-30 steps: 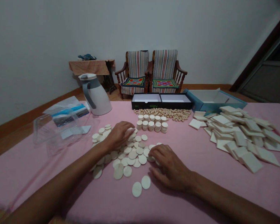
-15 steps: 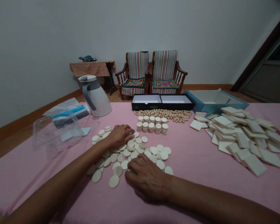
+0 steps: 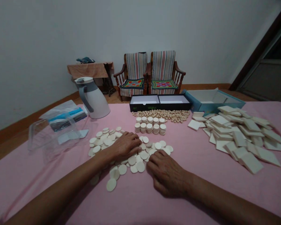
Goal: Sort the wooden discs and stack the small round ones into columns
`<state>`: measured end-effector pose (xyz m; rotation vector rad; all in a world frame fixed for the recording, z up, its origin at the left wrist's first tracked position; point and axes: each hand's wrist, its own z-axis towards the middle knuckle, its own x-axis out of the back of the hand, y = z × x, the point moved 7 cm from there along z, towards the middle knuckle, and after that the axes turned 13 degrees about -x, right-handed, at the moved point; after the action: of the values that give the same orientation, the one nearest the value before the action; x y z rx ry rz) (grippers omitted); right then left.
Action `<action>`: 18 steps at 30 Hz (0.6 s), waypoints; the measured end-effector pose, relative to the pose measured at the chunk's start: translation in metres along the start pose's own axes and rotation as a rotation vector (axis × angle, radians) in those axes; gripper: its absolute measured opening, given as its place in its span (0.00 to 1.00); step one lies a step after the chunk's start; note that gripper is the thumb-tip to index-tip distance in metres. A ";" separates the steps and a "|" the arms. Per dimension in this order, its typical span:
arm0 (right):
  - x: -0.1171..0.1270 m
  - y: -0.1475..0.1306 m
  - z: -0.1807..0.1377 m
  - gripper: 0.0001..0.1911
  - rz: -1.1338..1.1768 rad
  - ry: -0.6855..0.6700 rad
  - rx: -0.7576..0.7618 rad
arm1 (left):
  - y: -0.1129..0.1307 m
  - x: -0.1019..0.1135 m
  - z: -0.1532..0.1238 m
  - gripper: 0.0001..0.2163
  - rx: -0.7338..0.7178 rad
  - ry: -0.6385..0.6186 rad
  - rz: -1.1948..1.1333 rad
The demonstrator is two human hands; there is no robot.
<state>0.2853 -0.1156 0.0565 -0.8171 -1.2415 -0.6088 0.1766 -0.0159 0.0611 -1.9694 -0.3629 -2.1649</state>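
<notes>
A loose heap of flat cream round discs (image 3: 107,137) lies on the pink tablecloth (image 3: 192,156) in front of me. My left hand (image 3: 126,145) rests palm down on the middle of the heap, fingers stretched over the discs. My right hand (image 3: 165,172) lies palm down at the heap's right front edge, fingers curved onto a few discs. Neither hand visibly grips one. Behind the heap stand neat stacks of the same discs (image 3: 150,124) in two rows.
A strip of small wooden beads (image 3: 165,115) runs before a black box (image 3: 159,101). A blue box (image 3: 212,100) and a pile of square cream tiles (image 3: 241,134) fill the right. A white jug (image 3: 92,97) and clear plastic containers (image 3: 53,131) stand left.
My left hand slid nearer and rightward over the discs, spreading them. My right hand swept left, then came back right to the heap's edge. The discs have been shifted about.
</notes>
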 end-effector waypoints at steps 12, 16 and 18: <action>0.022 0.077 -0.033 0.05 -0.011 0.047 -0.215 | 0.033 -0.003 0.022 0.13 -0.081 0.053 -0.179; 0.036 0.085 -0.028 0.08 0.061 0.131 -0.262 | 0.023 0.013 0.008 0.17 -0.075 0.105 -0.214; 0.037 0.078 -0.017 0.10 0.100 0.149 -0.230 | 0.017 0.020 -0.004 0.21 -0.035 0.092 -0.220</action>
<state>0.3647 -0.0826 0.0746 -1.0001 -1.0011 -0.7264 0.1759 -0.0331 0.0813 -1.9192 -0.5541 -2.4002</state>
